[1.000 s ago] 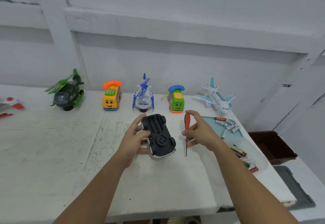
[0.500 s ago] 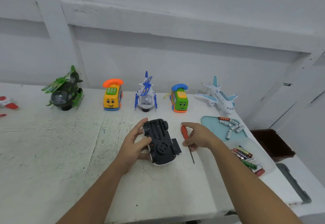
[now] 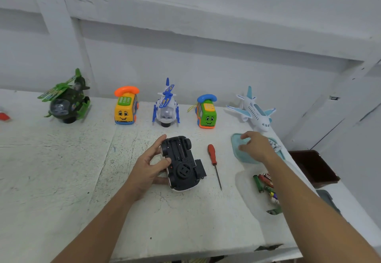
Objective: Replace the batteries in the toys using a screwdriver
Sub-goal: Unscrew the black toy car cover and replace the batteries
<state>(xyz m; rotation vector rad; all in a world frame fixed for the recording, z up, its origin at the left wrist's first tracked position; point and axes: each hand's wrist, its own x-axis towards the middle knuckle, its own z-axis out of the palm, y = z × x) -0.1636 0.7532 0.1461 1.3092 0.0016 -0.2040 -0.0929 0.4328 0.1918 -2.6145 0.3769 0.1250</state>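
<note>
1. The toy car (image 3: 181,163) lies upside down near the middle of the white table (image 3: 61,169), with its black underside and wheels facing up. A flat black piece (image 3: 200,167) juts out at its right side. Whether that piece is attached cannot be told.
2. The left hand (image 3: 146,167) grips the car from its left side with curled fingers. The thumb rests against the far left wheel, one fingertip presses on the underside near the middle, and the other fingers wrap under the body.
3. The screwdriver (image 3: 213,159) lies flat on the table just right of the car. Its red handle is at the far end and its shaft points toward the near edge. It lies between the two hands, and no finger touches it.
4. The right hand (image 3: 256,148) is over the teal tray (image 3: 236,149). Its fingers are loosely spread, slightly bent and holding nothing. Contact with the tray cannot be determined.
5. Grey batteries (image 3: 275,146) lie at the tray's far right, partly hidden by the right hand.
6. A clear tray (image 3: 242,180) beside the right forearm holds mixed loose batteries (image 3: 265,182).
7. The back row, from left to right, holds a green helicopter (image 3: 66,101), a yellow phone toy (image 3: 125,109), a blue-white helicopter (image 3: 166,109), a green phone toy (image 3: 206,114) and an airplane (image 3: 255,113).
8. A brown bin (image 3: 313,167) sits off the table's right edge.
</note>
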